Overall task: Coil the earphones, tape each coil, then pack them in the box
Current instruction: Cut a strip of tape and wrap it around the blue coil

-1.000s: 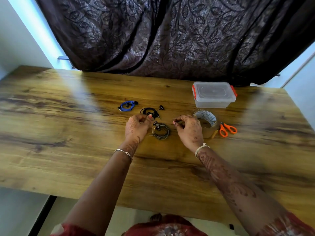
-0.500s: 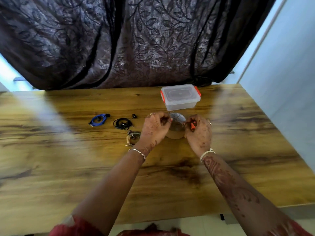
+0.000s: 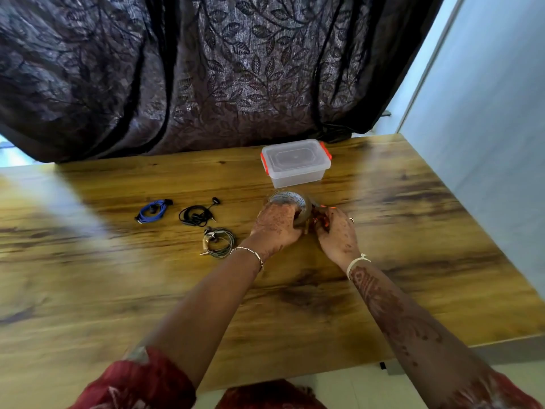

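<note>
On the table (image 3: 118, 290), from the left, lie blue earphones (image 3: 154, 211), coiled and slanting far-right, then black earphones (image 3: 196, 215) and, nearer, grey earphones (image 3: 219, 242). The left hand (image 3: 277, 227) grips the tape roll (image 3: 290, 200), hole upward. Behind it sits the lidded box (image 3: 296, 165), lengthwise left-right. The right hand (image 3: 336, 231) curls round mostly hidden orange scissors (image 3: 323, 222).

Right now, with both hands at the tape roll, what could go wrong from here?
1. The orange scissors sit under the right grip, close beside the left grip holding the tape roll; a hurried cut might nick fingers.
2. The grey-green earphone coil lies close by the left wrist; a brush could spring it open.
3. The clear box has its lid on, so packing will need a free hand.
</note>
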